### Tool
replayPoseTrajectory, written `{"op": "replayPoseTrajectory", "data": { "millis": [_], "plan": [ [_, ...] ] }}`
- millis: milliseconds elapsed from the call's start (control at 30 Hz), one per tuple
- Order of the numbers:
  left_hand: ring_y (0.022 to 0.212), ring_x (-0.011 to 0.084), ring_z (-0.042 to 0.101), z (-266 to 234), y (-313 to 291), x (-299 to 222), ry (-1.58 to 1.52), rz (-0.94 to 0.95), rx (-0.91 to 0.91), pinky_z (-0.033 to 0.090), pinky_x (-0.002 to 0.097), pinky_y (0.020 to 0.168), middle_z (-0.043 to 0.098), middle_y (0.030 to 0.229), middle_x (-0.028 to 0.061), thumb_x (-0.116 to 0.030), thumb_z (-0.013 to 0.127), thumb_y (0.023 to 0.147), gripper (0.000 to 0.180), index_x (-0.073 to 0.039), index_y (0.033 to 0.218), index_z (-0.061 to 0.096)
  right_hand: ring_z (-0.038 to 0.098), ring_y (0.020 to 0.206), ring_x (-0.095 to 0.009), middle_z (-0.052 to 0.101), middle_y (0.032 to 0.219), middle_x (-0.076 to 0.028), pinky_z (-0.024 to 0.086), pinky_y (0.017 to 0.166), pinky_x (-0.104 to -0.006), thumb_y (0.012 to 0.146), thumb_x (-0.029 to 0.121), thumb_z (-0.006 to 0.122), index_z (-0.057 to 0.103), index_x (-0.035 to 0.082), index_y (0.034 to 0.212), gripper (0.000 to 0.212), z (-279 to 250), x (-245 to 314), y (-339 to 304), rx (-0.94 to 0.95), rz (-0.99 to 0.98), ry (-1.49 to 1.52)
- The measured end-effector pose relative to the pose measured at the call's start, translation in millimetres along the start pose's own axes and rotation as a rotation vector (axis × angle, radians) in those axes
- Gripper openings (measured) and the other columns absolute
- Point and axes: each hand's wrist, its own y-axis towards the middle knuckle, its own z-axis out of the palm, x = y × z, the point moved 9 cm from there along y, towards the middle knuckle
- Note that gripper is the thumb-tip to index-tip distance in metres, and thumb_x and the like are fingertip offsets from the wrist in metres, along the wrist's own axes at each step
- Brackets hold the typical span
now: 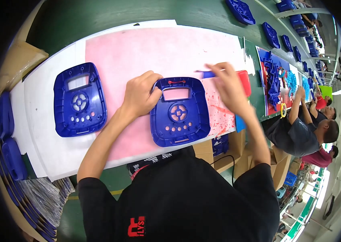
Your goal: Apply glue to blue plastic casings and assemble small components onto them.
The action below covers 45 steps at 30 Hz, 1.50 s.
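In the head view, your left hand (140, 94) is curled at the upper left corner of a blue cover (193, 113), seemingly pinching its rim between thumb and fingers. Your right hand (229, 86) is blurred, its fingers closed around a slim blue tool (208, 74) whose dark end points left, just off the cover's upper right corner; you can't tell exactly how the fingertips sit. The cover lies hollow side up near the front edge of the pink sheet (126, 48), with a red strip (176, 82) above its window. A second blue cover (80, 115) lies to your left, mostly on the white paper (37, 101), untouched by either hand. Judging by the thin walls and ribs, your cover should be light and stiff, moulded plastic with a smooth, slightly slippery surface, and it could skid on the sheet. The spokes of its round grille look the likeliest part to snap, so take hold of the thick outer rim at a corner, keeping fingers off the grille and red strip.
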Motion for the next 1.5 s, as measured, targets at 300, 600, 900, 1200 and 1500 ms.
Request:
{"op": "replayPoseTrajectory", "data": {
  "millis": [300,600,900,1200,1500],
  "plan": [
    [0.066,0.0348,0.062,4.2,0.4,-4.0,0.005,0.056,-0.019,0.050,0.0431,0.063,0.061,0.078,0.0158,-0.013,0.057,0.071,0.023,0.000,0.088,0.065,0.058,0.096,-0.033,0.059,0.106,-0.015,0.047,0.088,-0.0456,0.081,0.008,0.069,0.063,0.001,0.116,0.036,57.3,48.2,5.6,-0.206,-0.052,0.007],
    [0.065,0.0335,0.059,4.6,0.4,-4.5,0.028,0.100,-0.031,0.047,0.0419,0.061,0.060,0.077,0.0154,-0.010,0.055,0.071,0.025,0.000,0.092,0.064,0.059,0.113,-0.033,0.060,0.123,-0.016,0.042,0.101,-0.0531,0.084,0.012,0.065,0.059,0.002,0.125,0.042,69.1,58.7,3.1,-0.167,-0.154,-0.320],
    [0.063,0.0296,0.058,-15.3,-1.7,5.7,-0.173,0.041,-0.223,0.047,0.0395,0.063,0.059,0.074,0.0140,-0.012,0.049,0.081,0.023,0.001,0.095,0.062,0.066,0.088,-0.031,0.069,0.100,-0.016,0.053,0.079,-0.0395,0.077,0.017,0.074,0.067,0.001,0.108,0.035,59.7,6.4,44.2,0.145,-0.084,0.011],
    [0.061,0.0200,0.051,-16.1,-1.9,34.0,-0.264,-0.194,-0.260,0.044,0.0346,0.060,0.056,0.075,0.0091,-0.013,0.046,0.089,0.019,0.001,0.094,0.057,0.067,0.088,-0.037,0.070,0.095,-0.021,0.052,0.078,-0.0440,0.083,0.051,0.069,0.067,-0.004,0.105,0.060,10.8,-48.7,116.0,-0.219,0.391,-0.335],
    [0.081,0.0332,0.057,26.6,2.0,19.7,0.164,0.067,0.159,0.044,0.0435,0.075,0.063,0.086,0.0168,-0.014,0.054,0.085,0.012,-0.004,0.079,0.058,0.067,0.081,-0.043,0.068,0.084,-0.026,0.053,0.074,-0.0511,0.085,0.025,0.058,0.063,-0.004,0.096,0.031,190.2,152.4,171.6,0.208,0.106,0.196]
  ]
}}
